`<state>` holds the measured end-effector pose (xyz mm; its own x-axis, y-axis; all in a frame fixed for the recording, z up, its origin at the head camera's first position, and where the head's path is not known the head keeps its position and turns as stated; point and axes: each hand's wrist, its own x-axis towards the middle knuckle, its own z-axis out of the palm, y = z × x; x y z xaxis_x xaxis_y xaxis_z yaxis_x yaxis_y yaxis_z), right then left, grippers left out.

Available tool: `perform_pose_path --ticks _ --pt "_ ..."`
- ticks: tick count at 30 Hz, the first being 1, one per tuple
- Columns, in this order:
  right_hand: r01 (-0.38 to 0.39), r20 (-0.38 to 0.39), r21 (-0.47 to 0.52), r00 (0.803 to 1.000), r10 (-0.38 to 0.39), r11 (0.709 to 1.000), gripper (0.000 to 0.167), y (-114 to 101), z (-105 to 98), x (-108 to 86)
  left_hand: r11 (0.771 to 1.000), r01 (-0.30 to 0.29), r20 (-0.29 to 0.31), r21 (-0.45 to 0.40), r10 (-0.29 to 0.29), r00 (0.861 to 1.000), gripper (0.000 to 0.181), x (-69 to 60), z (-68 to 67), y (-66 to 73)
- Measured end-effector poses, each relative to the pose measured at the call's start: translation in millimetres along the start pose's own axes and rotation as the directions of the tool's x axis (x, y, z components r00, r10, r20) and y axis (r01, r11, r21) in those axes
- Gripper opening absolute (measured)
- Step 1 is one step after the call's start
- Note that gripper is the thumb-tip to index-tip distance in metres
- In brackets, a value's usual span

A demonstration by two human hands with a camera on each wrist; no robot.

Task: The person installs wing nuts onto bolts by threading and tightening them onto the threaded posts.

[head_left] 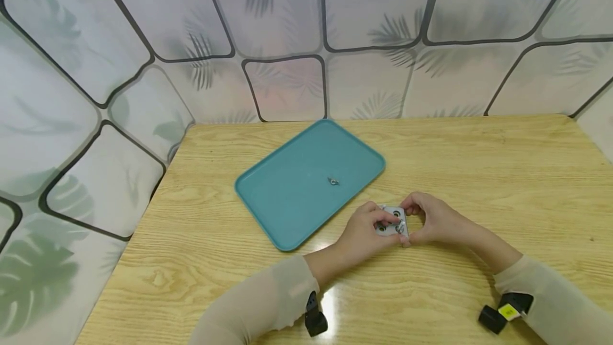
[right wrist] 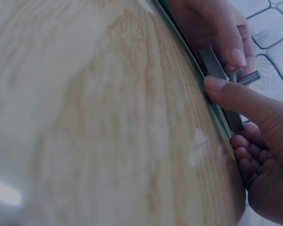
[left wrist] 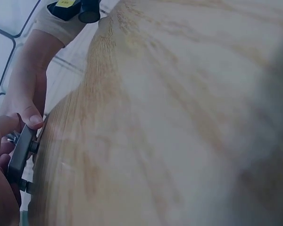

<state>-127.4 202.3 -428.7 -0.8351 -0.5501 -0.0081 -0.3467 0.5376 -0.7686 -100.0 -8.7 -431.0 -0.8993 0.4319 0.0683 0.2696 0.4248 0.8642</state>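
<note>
The metal plate (head_left: 392, 210) lies between the left hand (head_left: 366, 231), gripping it close by the protruding bolt (right wrist: 251, 78), and the right hand (head_left: 435, 221), pinching its right edge.

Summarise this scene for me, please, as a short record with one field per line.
Left hand: fingers at the screw, seemingly pinching it
Right hand: grips the metal plate
Screw: threaded, sticking up from the plate
Tray: teal, beyond the left hand, bearing one small metal piece
Table: wood-grained, under the tray
</note>
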Motion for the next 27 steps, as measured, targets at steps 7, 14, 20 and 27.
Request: perform_pose_path --ticks 7,14,20,27 --pt "-0.005 0.005 0.013 1.0 0.005 1.0 0.059 0.3 0.4 -0.1 0.998 -0.055 -0.041 -0.002 0.055 0.998 0.018 -0.1 0.2 -3.2" --pt "-0.009 0.005 0.004 1.0 0.009 1.0 0.061 -0.1 -0.2 0.0 0.997 -0.069 -0.081 0.038 0.072 0.994 0.008 0.1 -0.2 -4.6" --pt "-0.02 0.006 0.01 1.0 0.02 1.0 0.061 -1.3 -0.2 -0.5 0.999 -0.029 -0.099 0.034 0.032 0.995 0.005 1.0 1.7 -4.5" --pt "-0.021 0.005 -0.005 1.0 0.021 1.0 0.062 -0.4 0.3 -0.5 1.0 -0.014 -0.08 0.023 0.016 0.997 0.013 0.4 2.7 -2.8"
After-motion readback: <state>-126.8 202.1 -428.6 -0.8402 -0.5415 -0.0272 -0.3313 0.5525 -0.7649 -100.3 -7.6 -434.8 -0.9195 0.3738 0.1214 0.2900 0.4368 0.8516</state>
